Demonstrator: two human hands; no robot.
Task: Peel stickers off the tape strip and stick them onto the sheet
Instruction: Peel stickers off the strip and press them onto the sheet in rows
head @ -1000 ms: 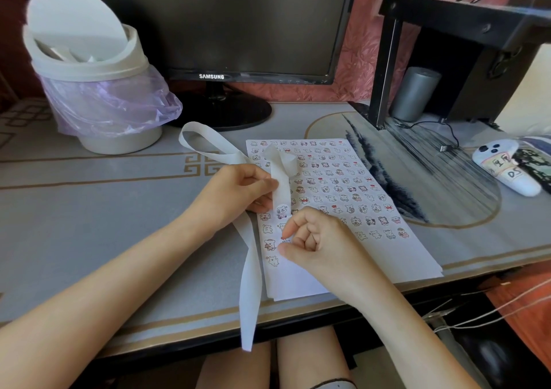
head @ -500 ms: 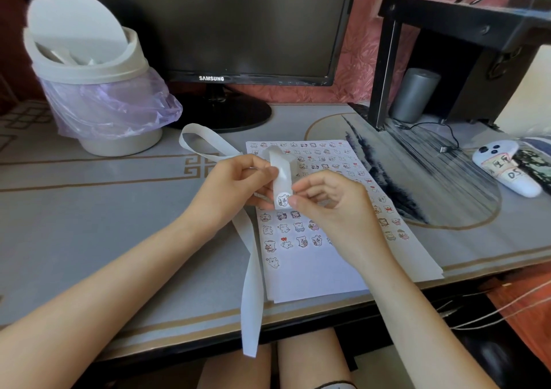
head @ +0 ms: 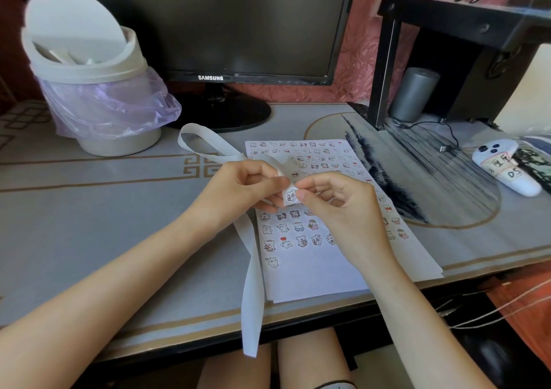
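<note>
Both hands are meeting just above the middle of the sheet (head: pixel 313 272), which is lying flat and carrying rows of little cartoon stickers. The left hand (head: pixel 241 185) is pinching the white tape strip (head: pixel 253 284) between thumb and curled fingers, holding its short end up over the sheet. The right hand (head: pixel 337 203) is closing in from the sheet's right side, thumb and forefinger nipping the edge of the sticker (head: pixel 291 195) on that end, the other fingers curled loosely behind. Whether the sticker is lifting off the backing cannot be told. The strip is looping out beyond the sheet's top left corner, passing through the left hand, then trailing along the sheet's left edge and hanging past its near edge. Behind the sheet a Samsung monitor (head: pixel 238 24) is standing, a swing-lid waste bin (head: pixel 89 90) is sitting off its far left, and a white remote (head: pixel 504 168) is lying to its right.
</note>
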